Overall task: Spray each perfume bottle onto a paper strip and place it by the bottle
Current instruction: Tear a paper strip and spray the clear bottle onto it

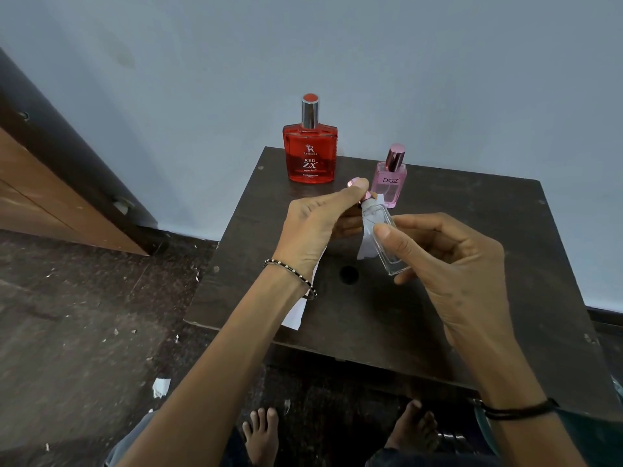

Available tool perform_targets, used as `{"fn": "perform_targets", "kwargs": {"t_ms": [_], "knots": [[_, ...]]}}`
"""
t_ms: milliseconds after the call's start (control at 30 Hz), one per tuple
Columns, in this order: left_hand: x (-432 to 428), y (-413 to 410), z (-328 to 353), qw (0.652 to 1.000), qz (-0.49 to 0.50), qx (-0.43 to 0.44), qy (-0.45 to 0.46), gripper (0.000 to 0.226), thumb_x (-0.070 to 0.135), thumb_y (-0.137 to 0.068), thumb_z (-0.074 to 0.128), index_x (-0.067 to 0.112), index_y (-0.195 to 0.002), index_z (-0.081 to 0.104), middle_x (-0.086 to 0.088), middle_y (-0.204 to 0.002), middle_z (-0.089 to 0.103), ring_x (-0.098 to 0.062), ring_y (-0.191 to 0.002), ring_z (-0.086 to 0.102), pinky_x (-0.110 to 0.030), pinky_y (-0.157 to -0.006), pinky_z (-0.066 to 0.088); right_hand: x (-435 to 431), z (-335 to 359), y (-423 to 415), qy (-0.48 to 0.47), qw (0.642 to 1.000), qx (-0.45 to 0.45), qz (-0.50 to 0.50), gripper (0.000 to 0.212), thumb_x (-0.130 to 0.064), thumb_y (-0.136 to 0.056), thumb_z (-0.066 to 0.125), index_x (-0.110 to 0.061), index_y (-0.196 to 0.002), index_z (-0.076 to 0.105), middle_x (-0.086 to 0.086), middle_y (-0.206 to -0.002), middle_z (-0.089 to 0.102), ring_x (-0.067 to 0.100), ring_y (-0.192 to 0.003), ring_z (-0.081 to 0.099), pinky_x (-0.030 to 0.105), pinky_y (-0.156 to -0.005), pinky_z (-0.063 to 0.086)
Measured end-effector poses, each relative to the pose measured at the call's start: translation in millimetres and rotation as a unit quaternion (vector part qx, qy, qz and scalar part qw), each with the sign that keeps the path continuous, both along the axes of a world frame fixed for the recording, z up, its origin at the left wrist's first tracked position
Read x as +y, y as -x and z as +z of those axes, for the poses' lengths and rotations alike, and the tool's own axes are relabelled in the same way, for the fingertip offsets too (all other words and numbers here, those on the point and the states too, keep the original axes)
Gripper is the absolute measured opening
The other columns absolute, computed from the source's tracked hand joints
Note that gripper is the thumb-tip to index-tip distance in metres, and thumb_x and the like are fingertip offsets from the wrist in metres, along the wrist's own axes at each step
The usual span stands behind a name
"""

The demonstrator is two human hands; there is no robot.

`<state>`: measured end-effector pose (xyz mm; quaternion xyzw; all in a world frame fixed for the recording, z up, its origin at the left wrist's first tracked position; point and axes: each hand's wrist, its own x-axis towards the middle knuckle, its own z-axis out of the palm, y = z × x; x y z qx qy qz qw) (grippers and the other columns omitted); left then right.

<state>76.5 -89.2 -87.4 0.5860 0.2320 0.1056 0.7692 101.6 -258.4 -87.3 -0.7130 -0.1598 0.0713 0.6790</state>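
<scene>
My right hand [448, 264] grips a small clear glass bottle [387, 244], tilted over the middle of the dark table [505, 251]. My left hand [317, 224] pinches a pink cap [354, 182] just above the bottle's pink collar [369, 196]. A white paper strip [365, 246] shows behind the bottle, at the left hand's fingers. A red perfume bottle [310, 156] with a silver cap stands upright at the table's back left. A small pink bottle [390, 183] stands upright to its right, just behind my hands.
More white paper [296, 313] sticks out from under my left wrist at the table's left edge. A round hole [349, 274] marks the tabletop. A wooden door [50, 197] stands left. Paper scraps [161, 387] litter the floor, near bare feet [261, 436].
</scene>
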Motion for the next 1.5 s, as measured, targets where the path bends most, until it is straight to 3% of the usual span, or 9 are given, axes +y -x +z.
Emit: {"fn": "perform_targets", "kwargs": {"t_ms": [267, 433, 600, 733, 867, 1033, 1200, 1333, 1500], "knots": [[-1, 3, 1, 1.000, -0.029, 0.012, -0.005, 0.033, 0.035, -0.090, 0.073, 0.003, -0.093, 0.081, -0.035, -0.107, 0.071, -0.032, -0.093, 0.072, -0.050, -0.094, 0.058, 1, 0, -1, -0.046, 0.998, 0.052, 0.012, 0.019, -0.031, -0.075, 0.082, -0.022, -0.091, 0.078, -0.009, -0.092, 0.081, 0.011, -0.083, 0.077, 0.019, -0.055, 0.059], [-2, 2, 1, 1.000, -0.027, -0.009, -0.011, 0.027, 0.037, -0.091, 0.072, 0.013, -0.087, 0.083, -0.013, -0.093, 0.082, -0.026, -0.089, 0.079, -0.032, -0.074, 0.064, 0, 1, -4, -0.078, 0.989, 0.120, 0.019, 0.028, -0.035, -0.067, 0.083, -0.019, -0.089, 0.078, -0.003, -0.095, 0.081, 0.012, -0.083, 0.077, 0.019, -0.056, 0.058], [0, -2, 1, 1.000, -0.015, -0.002, 0.013, 0.047, 0.052, -0.095, 0.058, 0.014, -0.085, 0.084, -0.008, -0.092, 0.082, -0.020, -0.086, 0.080, -0.027, -0.072, 0.063, -10, 3, -10, -0.131, 0.976, 0.169, 0.036, 0.028, -0.039, -0.061, 0.082, -0.027, -0.086, 0.079, -0.002, -0.102, 0.080, 0.014, -0.089, 0.077, 0.020, -0.062, 0.059], [-1, -1, -3, 0.999, -0.036, -0.011, 0.000, 0.039, 0.044, -0.097, 0.060, 0.014, -0.091, 0.083, -0.004, -0.096, 0.082, -0.017, -0.090, 0.079, -0.022, -0.072, 0.061, -19, 1, -18, -0.167, 0.965, 0.200, 0.026, 0.024, -0.030, -0.073, 0.077, -0.025, -0.097, 0.078, 0.000, -0.109, 0.078, 0.012, -0.091, 0.076, 0.021, -0.062, 0.059], [-5, -1, -7, 0.999, -0.045, -0.023, -0.014, 0.022, 0.021, -0.097, 0.063, 0.010, -0.100, 0.081, -0.006, -0.099, 0.082, -0.014, -0.086, 0.077, -0.021, -0.071, 0.060, -24, 0, -21, -0.188, 0.962, 0.198, 0.022, 0.034, -0.025, -0.079, 0.074, -0.018, -0.112, 0.073, 0.000, -0.109, 0.078, 0.013, -0.093, 0.075, 0.024, -0.066, 0.059], [-15, 3, -9, 0.996, -0.074, -0.022, -0.041, 0.021, 0.003, -0.095, 0.062, 0.005, -0.109, 0.078, -0.009, -0.099, 0.081, -0.013, -0.086, 0.076, -0.020, -0.070, 0.059, -31, -2, -23, -0.167, 0.971, 0.168, 0.032, 0.039, -0.023, -0.083, 0.071, -0.014, -0.121, 0.070, -0.003, -0.110, 0.078, 0.017, -0.100, 0.075, 0.027, -0.072, 0.061], [-27, 4, -14, 0.995, -0.076, -0.019, -0.062, 0.022, -0.002, -0.095, 0.063, 0.003, -0.114, 0.073, -0.018, -0.090, 0.072, -0.013, -0.079, 0.071, -0.025, -0.071, 0.062, -42, -2, -32, -0.137, 0.982, 0.129, 0.020, 0.037, -0.022, -0.086, 0.071, -0.015, -0.122, 0.069, -0.001, -0.114, 0.075, 0.022, -0.106, 0.073, 0.034, -0.079, 0.062], [-43, -3, -15, 0.992, -0.076, -0.013, -0.098, 0.017, 0.000, -0.093, 0.068, 0.011, -0.103, 0.075, -0.018, -0.082, 0.071, -0.013, -0.075, 0.070, -0.025, -0.069, 0.061, -55, 3, -46, -0.100, 0.991, 0.085, 0.004, 0.040, -0.026, -0.078, 0.075, -0.019, -0.117, 0.069, -0.005, -0.113, 0.075, 0.022, -0.109, 0.072, 0.042, -0.085, 0.062], [-67, -29, -14, 0.984, -0.074, 0.026, -0.163, 0.007, 0.006, -0.089, 0.074, 0.012, -0.092, 0.075, -0.011, -0.084, 0.077, -0.014, -0.071, 0.074, -0.028, -0.068, 0.064, -75, 7, -69, 0.002, 1.000, 0.024, -0.003, 0.035, -0.020, -0.089, 0.074, -0.021, -0.122, 0.065, -0.008, -0.112, 0.073, 0.012, -0.105, 0.072, 0.032, -0.085, 0.062]]}}
